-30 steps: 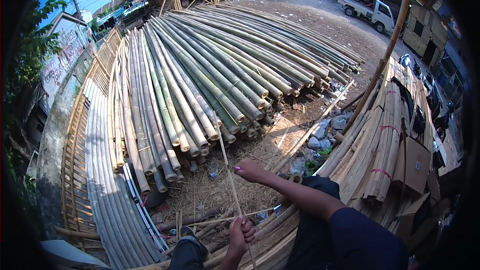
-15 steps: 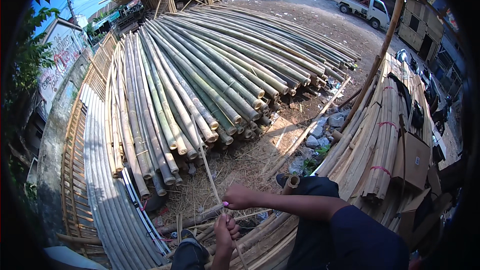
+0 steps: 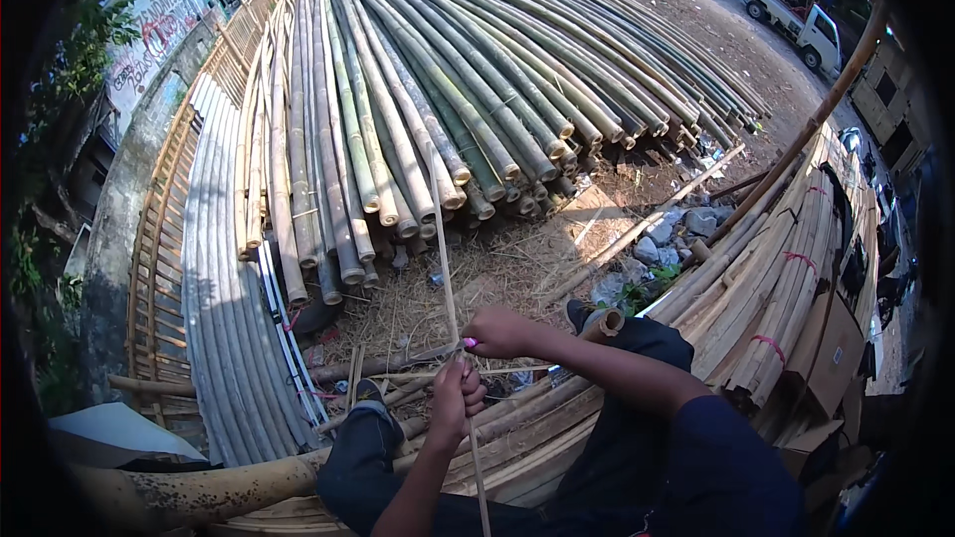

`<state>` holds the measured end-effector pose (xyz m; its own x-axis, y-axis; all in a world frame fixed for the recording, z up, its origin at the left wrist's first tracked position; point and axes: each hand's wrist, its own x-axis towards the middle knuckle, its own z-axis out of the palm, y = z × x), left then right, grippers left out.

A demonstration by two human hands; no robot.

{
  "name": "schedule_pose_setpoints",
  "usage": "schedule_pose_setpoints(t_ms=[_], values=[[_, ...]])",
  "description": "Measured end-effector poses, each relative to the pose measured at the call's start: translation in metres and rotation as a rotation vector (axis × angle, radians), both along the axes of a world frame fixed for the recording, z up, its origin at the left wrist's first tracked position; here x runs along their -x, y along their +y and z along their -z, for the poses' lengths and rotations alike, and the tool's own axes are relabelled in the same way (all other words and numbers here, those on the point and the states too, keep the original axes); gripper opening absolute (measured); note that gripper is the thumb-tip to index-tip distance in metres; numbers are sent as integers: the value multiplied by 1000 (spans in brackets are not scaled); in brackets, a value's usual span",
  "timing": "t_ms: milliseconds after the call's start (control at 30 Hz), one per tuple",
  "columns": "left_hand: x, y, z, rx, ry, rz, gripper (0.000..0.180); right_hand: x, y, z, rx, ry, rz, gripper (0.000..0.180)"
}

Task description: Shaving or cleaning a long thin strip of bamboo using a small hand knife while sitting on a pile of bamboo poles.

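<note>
A long thin bamboo strip point(image 3: 445, 268) stands slanted in front of me, its lower end passing down between my legs. My left hand point(image 3: 455, 399) is closed round it. Just above, my right hand point(image 3: 500, 331) is a fist around a small pink-handled tool point(image 3: 470, 343), pressed close to the strip. The tool's working end is too small to make out. A cut bamboo pole point(image 3: 603, 324) pokes up beside my right leg. Split bamboo pieces point(image 3: 517, 438) lie beneath my legs.
Thick bamboo poles point(image 3: 477, 109) fan out in a large pile ahead. Corrugated sheets point(image 3: 214, 278) and a slatted bamboo panel point(image 3: 154, 278) lie left. Bundled strips point(image 3: 786, 278), a cardboard box point(image 3: 828, 348) and rubble point(image 3: 662, 239) are at right. A white truck point(image 3: 796, 25) stands far right.
The view has tipped downward, showing more of my legs and a thick pole at lower left. Both hands keep their grip, with the right still just above the left on the strip.
</note>
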<state>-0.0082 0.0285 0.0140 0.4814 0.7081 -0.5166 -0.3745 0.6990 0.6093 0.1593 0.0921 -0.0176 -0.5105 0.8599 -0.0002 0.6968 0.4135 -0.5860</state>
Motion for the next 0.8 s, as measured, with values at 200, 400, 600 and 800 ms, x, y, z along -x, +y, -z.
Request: schedule_pose_setpoints(t_ms=[200, 400, 600, 800], values=[[-16, -31, 1, 9, 65, 60, 26, -46, 40, 11, -159, -23, 403, 24], [9, -11, 15, 204, -297, 27, 29, -9, 14, 6, -103, 103, 80, 22], [6, -11, 13, 242, -397, -29, 31, -15, 15, 14, -237, 0, -41, 17], [18, -6, 21, 312, -649, -27, 32, 9, 3, 21, -224, 57, 98, 15]])
